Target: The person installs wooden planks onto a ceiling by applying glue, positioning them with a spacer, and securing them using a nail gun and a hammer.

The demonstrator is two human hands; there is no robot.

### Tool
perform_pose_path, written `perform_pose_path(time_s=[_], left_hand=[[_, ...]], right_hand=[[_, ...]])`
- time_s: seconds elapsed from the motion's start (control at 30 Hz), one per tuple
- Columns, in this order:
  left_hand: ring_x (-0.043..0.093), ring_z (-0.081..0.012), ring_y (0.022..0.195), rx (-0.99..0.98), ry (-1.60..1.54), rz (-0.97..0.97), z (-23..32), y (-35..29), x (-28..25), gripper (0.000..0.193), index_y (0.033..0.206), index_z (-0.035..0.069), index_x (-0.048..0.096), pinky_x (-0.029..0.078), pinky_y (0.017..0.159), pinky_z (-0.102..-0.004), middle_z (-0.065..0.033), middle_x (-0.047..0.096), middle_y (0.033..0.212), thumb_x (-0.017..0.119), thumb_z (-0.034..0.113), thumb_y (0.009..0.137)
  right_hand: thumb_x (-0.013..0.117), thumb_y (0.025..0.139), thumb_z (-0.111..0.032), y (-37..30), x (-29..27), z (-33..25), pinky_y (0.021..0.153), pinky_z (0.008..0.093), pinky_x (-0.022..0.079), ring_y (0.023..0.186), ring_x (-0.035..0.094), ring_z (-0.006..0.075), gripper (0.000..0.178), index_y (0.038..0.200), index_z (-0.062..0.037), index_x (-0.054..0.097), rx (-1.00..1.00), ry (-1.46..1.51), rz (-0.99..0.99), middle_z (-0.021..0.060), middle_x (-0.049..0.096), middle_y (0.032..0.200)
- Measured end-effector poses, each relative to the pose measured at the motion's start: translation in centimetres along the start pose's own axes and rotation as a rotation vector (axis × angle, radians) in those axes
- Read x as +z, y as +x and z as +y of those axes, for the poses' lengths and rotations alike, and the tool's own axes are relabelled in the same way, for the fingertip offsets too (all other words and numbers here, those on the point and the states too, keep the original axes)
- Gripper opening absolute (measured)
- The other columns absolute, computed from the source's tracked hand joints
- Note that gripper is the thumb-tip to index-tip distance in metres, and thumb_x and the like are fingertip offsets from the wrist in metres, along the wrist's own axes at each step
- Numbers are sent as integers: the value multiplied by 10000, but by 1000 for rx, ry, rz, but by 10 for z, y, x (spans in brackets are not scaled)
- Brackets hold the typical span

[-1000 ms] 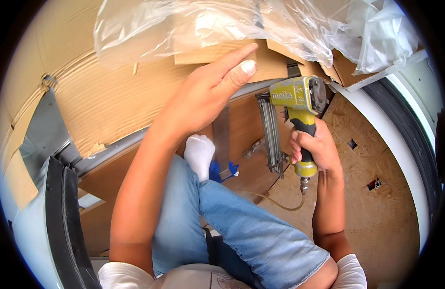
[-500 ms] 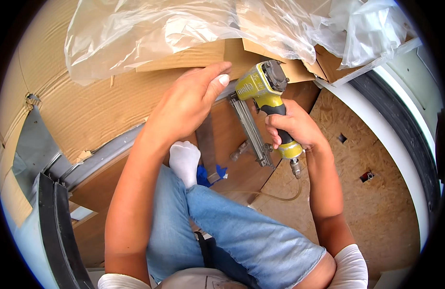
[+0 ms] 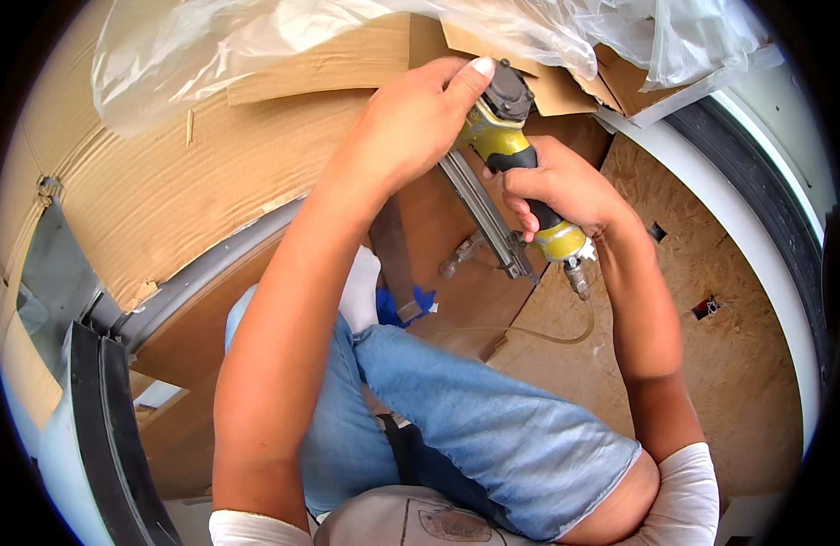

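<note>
In my right hand (image 3: 566, 187) is a yellow and black air nail gun (image 3: 497, 138), gripped round its dark handle. Its long metal magazine (image 3: 484, 214) slants down toward the brown panel, and a hose fitting (image 3: 576, 278) sits at the handle's end. My left hand (image 3: 415, 118) is right at the gun's head, covering its nose. The left thumb lies pressed along the index finger; the other fingertips are hidden, and what they pinch, if anything, does not show. Behind both hands stands a corrugated cardboard sheet (image 3: 192, 191) with torn edges.
Crumpled clear plastic film (image 3: 229, 55) drapes over the cardboard at the top. A thin air hose (image 3: 566, 338) runs beneath the gun. Near my foot (image 3: 359, 287) lies some blue material (image 3: 420, 305). Chipboard flooring (image 3: 638, 364) with small holes spreads right, toward a curved black seal (image 3: 748, 191).
My left hand has moved up and right, and now overlaps the nail gun's head. The gun has tilted slightly leftward in my right hand. The whole view has shifted a little.
</note>
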State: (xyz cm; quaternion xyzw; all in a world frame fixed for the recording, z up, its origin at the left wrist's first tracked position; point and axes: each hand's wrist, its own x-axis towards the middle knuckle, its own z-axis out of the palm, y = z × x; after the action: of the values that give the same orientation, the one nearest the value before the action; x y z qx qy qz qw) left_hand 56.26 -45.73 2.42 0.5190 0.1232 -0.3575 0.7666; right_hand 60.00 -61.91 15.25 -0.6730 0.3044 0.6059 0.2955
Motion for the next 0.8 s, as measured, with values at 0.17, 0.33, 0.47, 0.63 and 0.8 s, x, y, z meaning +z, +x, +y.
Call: perform_pose_path(time_s=[0.17,0.33,0.47,0.63,0.8], left_hand=[[654,-211,1081,169,42,-37,-3,11,1,472,1343,6,644,491,993,-354,-122,740,1148,470,378,1112],[675,-288,1076,186,102,-31,2,13,10,430,1338,13,636,494,985,-388,-171,737,1161,448,325,1109],[674,-335,1073,200,136,-40,1,21,17,431,1328,4,630,492,980,-410,-204,726,1164,436,320,1109],[668,-334,1115,253,105,-9,-1,17,15,441,1337,10,629,480,1017,-406,-204,720,1206,435,335,1112],[642,-387,1186,184,233,99,8,-12,16,470,1354,22,630,473,1038,-432,-229,699,1247,453,379,1106]], right_hand=[[594,812,-87,2,-2,5,516,319,535,501,559,135,88,796,-2,579,2,-41,-18,47,567,616],[585,801,-99,3,-6,7,521,317,520,497,556,138,160,666,-27,537,-17,-59,23,59,555,571],[589,803,-104,4,-18,13,520,309,516,503,555,128,163,667,-28,540,-22,-64,31,51,555,579],[588,814,-110,6,-16,17,526,308,524,509,568,140,183,659,-21,549,-46,-90,22,65,573,579],[585,833,-101,-2,-19,27,535,309,537,525,591,139,159,700,-18,559,-106,-83,-8,61,579,591]])
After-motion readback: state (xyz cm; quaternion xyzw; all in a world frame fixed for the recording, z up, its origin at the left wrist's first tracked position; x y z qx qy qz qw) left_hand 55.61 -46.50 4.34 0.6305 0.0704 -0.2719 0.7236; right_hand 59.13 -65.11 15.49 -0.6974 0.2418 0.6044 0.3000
